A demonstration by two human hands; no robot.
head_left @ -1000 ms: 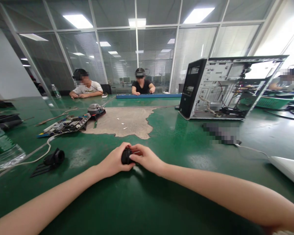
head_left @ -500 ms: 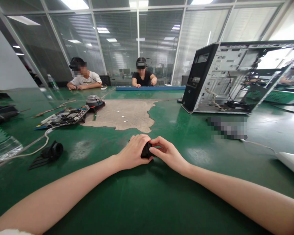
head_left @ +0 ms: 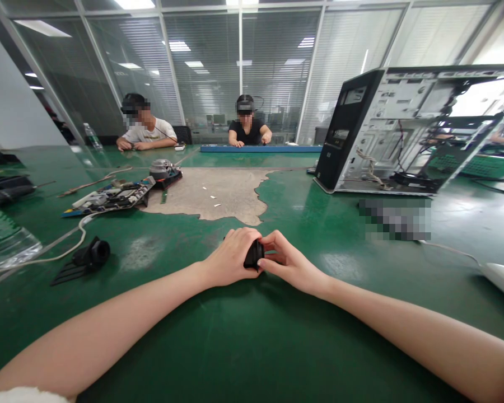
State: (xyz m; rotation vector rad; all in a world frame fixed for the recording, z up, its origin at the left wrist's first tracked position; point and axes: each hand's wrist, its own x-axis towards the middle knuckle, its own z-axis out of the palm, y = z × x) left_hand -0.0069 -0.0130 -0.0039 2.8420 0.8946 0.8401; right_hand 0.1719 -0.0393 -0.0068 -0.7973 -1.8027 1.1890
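Observation:
A small black part (head_left: pixel 252 256), dark and ridged, sits between my two hands just above the green tabletop (head_left: pixel 252 341). My left hand (head_left: pixel 234 254) wraps over it from the left, back of the hand upward, and hides most of it. From the right, my right hand (head_left: pixel 286 260) pinches its near end with thumb and fingers. Its exact kind is hidden by the fingers. To the left on the table lies a black plastic piece with a round opening and thin prongs (head_left: pixel 93 254).
An open computer case (head_left: pixel 348 134) stands at the right. A circuit board (head_left: pixel 109 196) and a fan-like part (head_left: pixel 163 170) lie left of the bare tabletop patch (head_left: pixel 218 193). A clear bottle (head_left: pixel 8 240) and white cable (head_left: pixel 78 240) are at left. Two people (head_left: pixel 247 131) sit opposite.
The whole view has shifted slightly with my head. Both hands keep their grip on the black part, with hardly any change in the fingers.

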